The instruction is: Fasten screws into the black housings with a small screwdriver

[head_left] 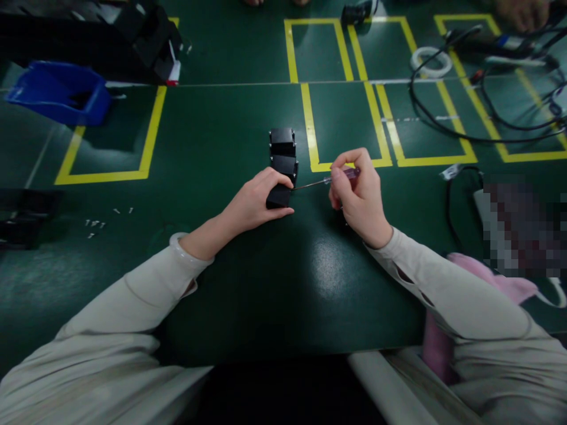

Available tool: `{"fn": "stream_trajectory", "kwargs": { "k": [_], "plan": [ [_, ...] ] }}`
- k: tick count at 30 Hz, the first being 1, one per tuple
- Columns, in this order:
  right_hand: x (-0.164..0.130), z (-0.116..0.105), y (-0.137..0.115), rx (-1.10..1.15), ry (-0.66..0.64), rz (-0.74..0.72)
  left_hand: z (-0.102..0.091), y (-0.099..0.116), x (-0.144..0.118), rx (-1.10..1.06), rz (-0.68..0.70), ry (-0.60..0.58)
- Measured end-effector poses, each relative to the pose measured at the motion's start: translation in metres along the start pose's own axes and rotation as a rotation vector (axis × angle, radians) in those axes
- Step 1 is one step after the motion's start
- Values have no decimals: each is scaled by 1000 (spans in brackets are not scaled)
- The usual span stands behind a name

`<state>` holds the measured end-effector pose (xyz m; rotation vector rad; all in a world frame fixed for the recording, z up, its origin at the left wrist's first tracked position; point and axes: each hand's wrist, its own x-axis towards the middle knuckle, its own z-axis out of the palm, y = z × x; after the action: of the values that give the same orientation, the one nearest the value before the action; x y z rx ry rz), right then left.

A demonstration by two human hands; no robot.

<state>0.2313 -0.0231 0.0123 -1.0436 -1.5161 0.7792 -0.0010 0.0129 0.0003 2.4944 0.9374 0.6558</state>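
Note:
In the middle of the green table, my left hand (257, 200) is closed round a small black block (278, 196), thumb and fingers on its sides. My right hand (358, 192) grips a screwdriver (352, 173) by its purplish handle. The thin metal shaft points left, and its tip meets the right side of the held block near my left fingertips. Two more black blocks, a middle one (283, 165) and a far one (282, 137), stand in a row beyond it, with small shiny screws at their sides.
Loose screws (94, 224) lie at left, near dark parts (26, 218). A blue bin (62, 91) and black housings (142, 41) stand back left. Black cables (425, 112), a tape roll (430, 62) and a pink cloth (482, 268) are at right. Another person's hand (525, 13) shows at the top right.

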Motion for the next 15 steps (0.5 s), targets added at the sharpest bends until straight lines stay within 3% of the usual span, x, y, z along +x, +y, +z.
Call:
{"fn": "stream_trajectory", "kwargs": {
  "k": [15],
  "plan": [
    [1,0,-1,52,-3,43,1,0,0,9,12,13]
  ]
}}
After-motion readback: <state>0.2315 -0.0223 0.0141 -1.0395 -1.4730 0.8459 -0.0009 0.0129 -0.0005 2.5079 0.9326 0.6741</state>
